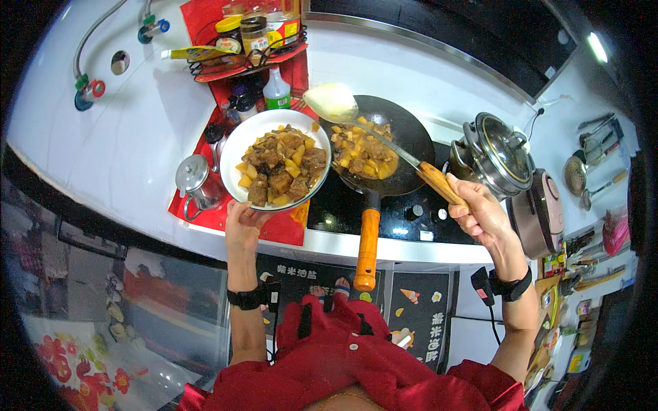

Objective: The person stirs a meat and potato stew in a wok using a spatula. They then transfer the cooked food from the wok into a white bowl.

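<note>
My left hand (244, 222) grips the near rim of a white bowl (234, 146), which is heaped with browned meat chunks and yellow potato-like pieces (281, 172). In my right hand (478, 208) is the wooden handle of a wok spatula (396, 148). Its wide metal blade is raised over the far left rim of a dark wok (416, 133), near the bowl. More of the same stew (367, 151) lies in the wok. The wok's orange wooden handle (367, 246) points towards me, untouched by either hand.
A lidded steel pot (488, 154) and a rice cooker (540, 213) stand right of the wok on the black cooktop side. Left of the bowl are a steel oil pot (198, 177) and a spray bottle (277, 88). Behind is a wire rack (252, 64) of condiments.
</note>
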`<state>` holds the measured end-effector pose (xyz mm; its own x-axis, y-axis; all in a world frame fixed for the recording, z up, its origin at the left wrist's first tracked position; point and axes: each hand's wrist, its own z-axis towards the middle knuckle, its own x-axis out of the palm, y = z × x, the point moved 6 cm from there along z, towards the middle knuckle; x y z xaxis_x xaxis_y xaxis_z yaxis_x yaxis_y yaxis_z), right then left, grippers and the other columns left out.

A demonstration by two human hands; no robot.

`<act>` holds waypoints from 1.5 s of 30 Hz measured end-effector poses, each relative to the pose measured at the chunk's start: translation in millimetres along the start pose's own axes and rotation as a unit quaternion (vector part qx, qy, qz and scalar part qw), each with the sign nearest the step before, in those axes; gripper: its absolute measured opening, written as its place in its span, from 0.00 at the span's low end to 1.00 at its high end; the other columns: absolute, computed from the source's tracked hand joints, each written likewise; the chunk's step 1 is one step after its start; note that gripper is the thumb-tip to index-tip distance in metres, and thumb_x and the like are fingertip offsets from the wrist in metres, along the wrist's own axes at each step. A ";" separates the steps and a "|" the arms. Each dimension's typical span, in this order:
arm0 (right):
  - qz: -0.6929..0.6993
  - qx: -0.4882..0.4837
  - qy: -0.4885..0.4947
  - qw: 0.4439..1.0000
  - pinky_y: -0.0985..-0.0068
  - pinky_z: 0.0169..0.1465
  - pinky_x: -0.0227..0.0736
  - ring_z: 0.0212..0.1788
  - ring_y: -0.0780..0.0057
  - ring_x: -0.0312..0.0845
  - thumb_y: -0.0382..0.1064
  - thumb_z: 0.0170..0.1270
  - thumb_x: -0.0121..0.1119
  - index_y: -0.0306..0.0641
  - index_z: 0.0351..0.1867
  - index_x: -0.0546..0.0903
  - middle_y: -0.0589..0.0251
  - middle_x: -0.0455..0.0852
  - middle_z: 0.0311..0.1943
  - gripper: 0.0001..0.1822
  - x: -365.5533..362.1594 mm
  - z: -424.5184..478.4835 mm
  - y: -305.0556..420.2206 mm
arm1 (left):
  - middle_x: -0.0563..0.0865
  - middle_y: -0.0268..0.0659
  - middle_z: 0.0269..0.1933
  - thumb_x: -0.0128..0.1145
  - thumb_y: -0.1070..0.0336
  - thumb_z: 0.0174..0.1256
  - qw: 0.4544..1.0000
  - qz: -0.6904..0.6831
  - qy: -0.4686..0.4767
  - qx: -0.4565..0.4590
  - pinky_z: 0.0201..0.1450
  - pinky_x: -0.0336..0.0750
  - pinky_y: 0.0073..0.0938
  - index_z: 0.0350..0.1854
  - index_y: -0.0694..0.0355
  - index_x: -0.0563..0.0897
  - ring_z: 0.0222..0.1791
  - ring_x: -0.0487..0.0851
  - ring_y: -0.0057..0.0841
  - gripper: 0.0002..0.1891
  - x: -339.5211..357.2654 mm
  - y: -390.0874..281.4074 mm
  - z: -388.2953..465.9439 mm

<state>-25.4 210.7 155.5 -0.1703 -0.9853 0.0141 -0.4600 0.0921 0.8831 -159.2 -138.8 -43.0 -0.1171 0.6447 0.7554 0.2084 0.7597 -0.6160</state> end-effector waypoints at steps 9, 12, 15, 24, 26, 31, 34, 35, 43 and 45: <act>-0.049 0.018 -0.029 0.998 0.92 0.10 0.40 0.10 0.95 0.50 0.49 0.65 0.50 0.42 0.35 0.75 0.73 0.69 0.15 0.13 -18.3 18.9 -14.9 | 0.75 0.43 0.50 0.51 0.66 0.54 0.999 0.037 -0.001 0.012 0.46 0.74 0.44 0.44 0.56 0.67 0.50 0.76 0.40 0.14 13.5 -6.1 -14.0; -0.070 0.010 -0.042 0.997 0.92 0.11 0.40 0.11 0.95 0.50 0.50 0.65 0.50 0.41 0.40 0.76 0.73 0.69 0.15 0.15 -19.8 19.7 -8.5 | 0.76 0.43 0.49 0.52 0.65 0.54 0.999 0.041 -0.003 0.014 0.46 0.74 0.44 0.43 0.56 0.67 0.48 0.76 0.39 0.14 9.7 -3.3 -13.4; -0.038 0.021 -0.010 0.999 0.94 0.07 0.40 0.08 0.96 0.50 0.49 0.66 0.50 0.43 0.34 0.73 0.75 0.67 0.13 0.12 -23.4 13.9 -2.7 | 0.76 0.43 0.47 0.52 0.65 0.55 0.999 0.047 -0.020 0.018 0.45 0.75 0.43 0.43 0.55 0.67 0.47 0.77 0.39 0.14 6.3 1.1 -16.5; -0.423 0.015 -0.164 0.891 0.87 0.08 0.53 0.09 0.88 0.62 0.50 0.61 0.55 0.33 0.28 0.81 0.72 0.70 0.10 0.19 -92.3 29.9 35.6 | 0.75 0.41 0.42 0.53 0.69 0.54 0.995 0.021 -0.094 0.025 0.43 0.77 0.45 0.46 0.57 0.65 0.43 0.77 0.37 0.17 -67.2 33.3 -19.7; -0.467 0.058 -0.167 0.866 0.85 0.08 0.54 0.08 0.87 0.62 0.51 0.60 0.57 0.33 0.25 0.81 0.71 0.71 0.10 0.20 -106.7 47.4 36.2 | 0.76 0.41 0.38 0.51 0.70 0.54 0.994 0.019 -0.102 0.035 0.40 0.80 0.42 0.47 0.57 0.63 0.41 0.79 0.38 0.18 -71.7 39.8 -22.3; -0.479 0.188 -0.100 0.852 0.86 0.06 0.48 0.06 0.87 0.58 0.50 0.60 0.56 0.39 0.31 0.82 0.71 0.71 0.11 0.16 -133.5 82.7 50.9 | 0.75 0.42 0.40 0.51 0.69 0.55 0.993 0.014 -0.113 0.029 0.38 0.81 0.41 0.48 0.58 0.61 0.42 0.79 0.38 0.19 -94.4 56.8 -18.0; -0.355 0.299 -0.001 0.886 0.88 0.05 0.44 0.06 0.90 0.52 0.48 0.65 0.48 0.47 0.47 0.76 0.76 0.65 0.12 0.14 -153.8 94.3 18.4 | 0.75 0.44 0.43 0.50 0.69 0.55 0.992 0.013 -0.125 0.021 0.38 0.81 0.41 0.49 0.58 0.61 0.42 0.78 0.37 0.19 -94.6 62.8 -15.1; -0.270 0.326 0.030 0.905 0.89 0.05 0.42 0.07 0.91 0.50 0.48 0.67 0.46 0.49 0.51 0.73 0.78 0.62 0.12 0.15 -149.2 99.0 1.7 | 0.74 0.44 0.44 0.50 0.69 0.56 0.990 0.018 -0.136 0.022 0.38 0.81 0.41 0.49 0.58 0.60 0.42 0.78 0.37 0.19 -95.9 64.5 -16.0; -0.108 0.150 -0.040 0.982 0.92 0.07 0.43 0.09 0.93 0.52 0.51 0.64 0.52 0.37 0.44 0.74 0.72 0.68 0.14 0.19 -95.8 158.2 -78.8 | 0.74 0.45 0.46 0.49 0.70 0.57 0.991 0.007 -0.134 0.023 0.38 0.81 0.37 0.50 0.57 0.60 0.42 0.78 0.36 0.19 -100.1 79.6 -12.8; -0.089 0.124 -0.049 0.987 0.92 0.08 0.43 0.09 0.93 0.52 0.51 0.64 0.52 0.38 0.43 0.74 0.71 0.68 0.14 0.18 -90.3 165.7 -80.4 | 0.74 0.46 0.46 0.49 0.70 0.57 0.991 0.004 -0.129 0.025 0.38 0.81 0.37 0.50 0.57 0.60 0.43 0.78 0.36 0.19 -99.4 82.0 -13.0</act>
<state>-117.4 316.1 5.6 -0.1451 -0.9715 -0.1873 -0.6875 -0.0372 0.7253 -117.8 -141.7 -165.7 -0.3608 0.6463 0.6724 0.1622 0.7534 -0.6372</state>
